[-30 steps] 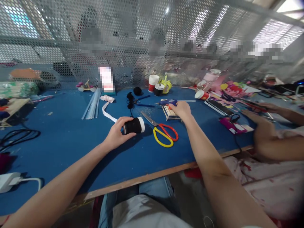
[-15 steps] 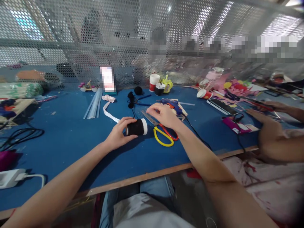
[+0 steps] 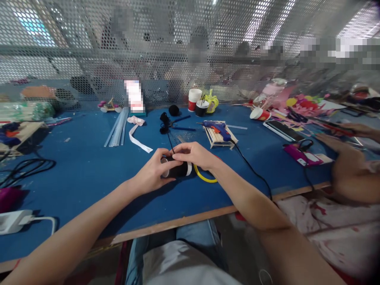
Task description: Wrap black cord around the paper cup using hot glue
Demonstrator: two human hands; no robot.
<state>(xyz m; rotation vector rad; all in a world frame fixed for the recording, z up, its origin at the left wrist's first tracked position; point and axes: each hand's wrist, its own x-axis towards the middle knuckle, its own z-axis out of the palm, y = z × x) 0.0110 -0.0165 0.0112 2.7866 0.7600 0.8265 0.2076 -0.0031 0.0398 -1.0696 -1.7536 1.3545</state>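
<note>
A paper cup wrapped in black yarn [image 3: 181,170] lies on its side, its white rim facing right. My left hand [image 3: 150,171] grips it around the left end, thumb below and fingers on top. Over the top of the cup, my right hand [image 3: 198,155] has its fingertips pinched on the black yarn strand [image 3: 170,141], which runs back to a tangle of black yarn [image 3: 164,122]. Right of the cup, partly under my right hand, lie scissors with a yellow handle loop [image 3: 205,178]; most of their blades and the red loop are hidden.
A glue gun [image 3: 219,130] rests on a small wooden stick rack [image 3: 214,139], its cord trailing right. Behind are pliers [image 3: 181,123], cups [image 3: 194,99], glue sticks [image 3: 118,128], white ribbon [image 3: 138,141] and a lit phone [image 3: 135,99]. A co-worker's arm [image 3: 344,154] is at right.
My right hand has come down and left from above the scissors onto the cup, meeting the yarn strand. The cup, in my left hand, has shifted slightly right and down.
</note>
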